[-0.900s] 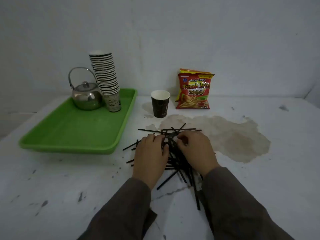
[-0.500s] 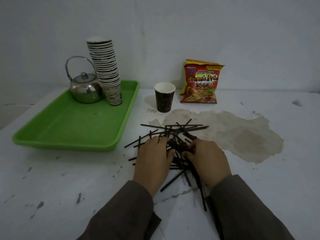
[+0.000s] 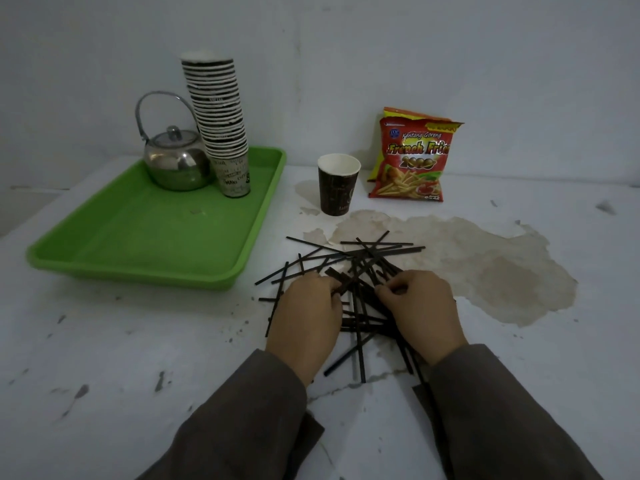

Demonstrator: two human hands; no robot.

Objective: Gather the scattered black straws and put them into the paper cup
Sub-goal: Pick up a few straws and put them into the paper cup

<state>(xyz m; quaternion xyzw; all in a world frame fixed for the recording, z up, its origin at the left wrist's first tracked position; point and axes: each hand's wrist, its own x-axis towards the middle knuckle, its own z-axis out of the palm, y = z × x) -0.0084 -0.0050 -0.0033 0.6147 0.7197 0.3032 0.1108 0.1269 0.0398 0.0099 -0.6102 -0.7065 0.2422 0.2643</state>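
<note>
Thin black plastic straws [image 3: 363,268] in a crossed heap on white table [image 3: 138,341], before empty dark brown paper cup [image 3: 337,185]. Left hand [image 3: 304,317] and right hand [image 3: 422,313] palm-down on heap, fingers curled among straws; actual grip impossible to tell.

Green tray [image 3: 145,244] on white table [image 3: 138,358], well left of and beyond hands. Steel kettle [image 3: 176,161] at tray's far end, handle upright. Tall stack of paper cups [image 3: 221,123] just right of kettle, touching it, leaning slightly. Red French fries snack bag [image 3: 412,157] upright against wall, far beyond right hand. Brown patch of peeled surface [image 3: 485,265] on table, right of hands.
</note>
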